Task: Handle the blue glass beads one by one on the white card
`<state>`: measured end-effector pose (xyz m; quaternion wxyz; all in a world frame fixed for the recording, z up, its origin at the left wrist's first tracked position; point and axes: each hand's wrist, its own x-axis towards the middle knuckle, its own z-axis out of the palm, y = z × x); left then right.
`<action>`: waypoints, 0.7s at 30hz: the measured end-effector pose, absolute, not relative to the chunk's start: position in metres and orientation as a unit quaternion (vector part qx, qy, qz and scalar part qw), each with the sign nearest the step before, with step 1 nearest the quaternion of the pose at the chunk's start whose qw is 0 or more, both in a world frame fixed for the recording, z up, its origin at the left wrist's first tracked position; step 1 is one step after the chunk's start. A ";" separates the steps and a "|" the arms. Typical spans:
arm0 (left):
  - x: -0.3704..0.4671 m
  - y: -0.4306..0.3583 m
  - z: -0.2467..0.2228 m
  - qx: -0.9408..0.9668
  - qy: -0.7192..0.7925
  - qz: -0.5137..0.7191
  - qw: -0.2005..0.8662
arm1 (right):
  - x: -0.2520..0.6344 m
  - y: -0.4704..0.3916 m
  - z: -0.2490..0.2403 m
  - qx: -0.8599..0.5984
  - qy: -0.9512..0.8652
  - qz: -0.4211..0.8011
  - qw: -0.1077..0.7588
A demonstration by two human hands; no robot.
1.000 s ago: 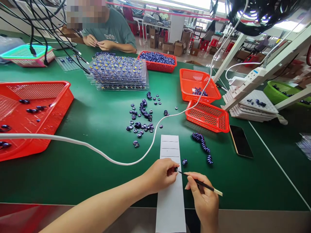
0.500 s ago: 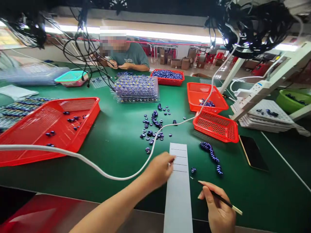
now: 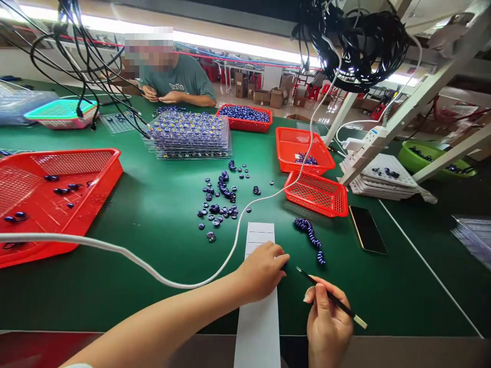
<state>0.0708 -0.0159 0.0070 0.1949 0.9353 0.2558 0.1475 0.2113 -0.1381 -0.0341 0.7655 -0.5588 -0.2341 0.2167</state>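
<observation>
My left hand (image 3: 264, 271) lies across a white paper strip (image 3: 258, 327) marked with thin dark lines. Its thumb and fingertips close around a small dark-blue round piece at the strip's right edge, mostly hidden by the fingers. In my right hand (image 3: 330, 319), black tweezers (image 3: 305, 275) with a pale rear end are held like a pen, their tips just right of the left fingertips and touching nothing. Beyond them lies a curved row of shiny blue pieces (image 3: 311, 236). Loose blue pieces (image 3: 215, 209) are scattered past the strip's far end.
A white cable (image 3: 184, 285) crosses the table beside my left forearm. Red baskets stand left (image 3: 95, 204) and right (image 3: 318, 197). A phone (image 3: 367, 230) lies at right. Stacked clear trays (image 3: 190, 135) stand farther back, and a person (image 3: 178, 82) sits opposite.
My left hand has moved from the strip's left side across to its right edge, over the single blue piece that lay there. The view has turned right; the tweezers stay in my right hand.
</observation>
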 end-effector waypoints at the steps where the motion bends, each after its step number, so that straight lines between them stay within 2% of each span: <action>1: 0.076 -0.014 0.005 0.941 0.251 0.128 0.190 | 0.212 -0.139 -0.035 -0.559 -0.237 0.214 0.765; 11: 0.081 -0.011 -0.001 0.946 0.254 0.081 0.182 | 0.210 -0.142 -0.035 -0.592 -0.244 0.221 0.735; 21: 0.081 -0.016 -0.010 0.925 0.250 0.152 0.242 | 0.209 -0.138 -0.031 -0.578 -0.247 0.213 0.748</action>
